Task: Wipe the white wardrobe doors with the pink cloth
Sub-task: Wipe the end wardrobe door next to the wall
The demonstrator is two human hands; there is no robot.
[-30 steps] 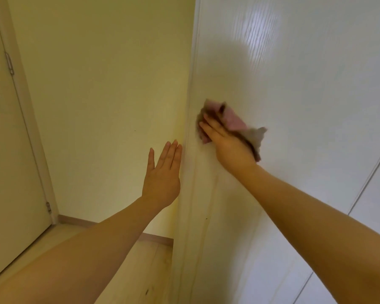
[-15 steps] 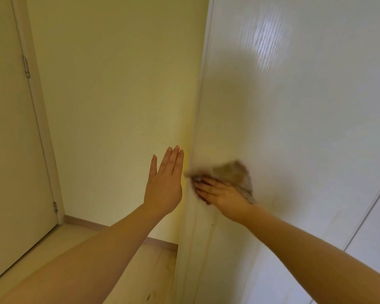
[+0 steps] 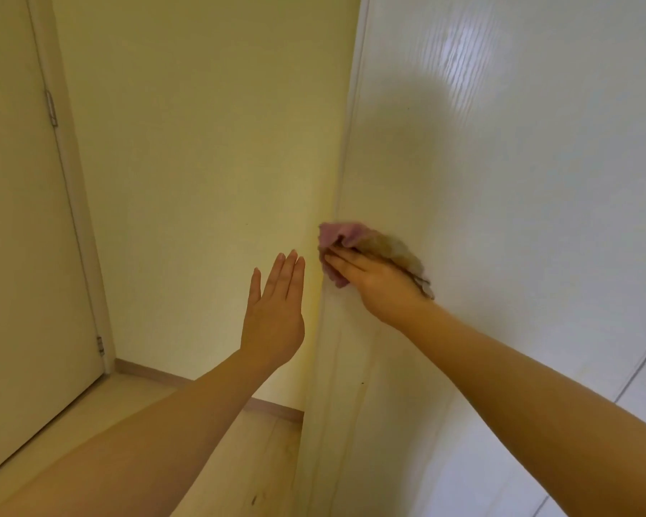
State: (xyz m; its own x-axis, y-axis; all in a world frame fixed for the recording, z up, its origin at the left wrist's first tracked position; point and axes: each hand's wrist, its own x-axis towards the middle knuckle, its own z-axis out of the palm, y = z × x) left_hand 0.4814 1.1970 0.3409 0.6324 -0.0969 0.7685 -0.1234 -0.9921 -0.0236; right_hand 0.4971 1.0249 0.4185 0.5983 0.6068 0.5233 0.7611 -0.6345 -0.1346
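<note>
Cloth (image 3: 342, 236) pink with tan-grey part; wardrobe door (image 3: 519, 181) white, fine grain lines; wall (image 3: 202, 162) pale yellow; skirting (image 3: 153, 371) brown

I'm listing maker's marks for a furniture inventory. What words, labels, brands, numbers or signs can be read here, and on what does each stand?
None: no word, label, brand, number or sign can be read in this view.
The white wardrobe door, the wall and the room door with its hinges show no print.
The pink cloth under the right hand is blurred, so a small tag there could go unseen.
</note>
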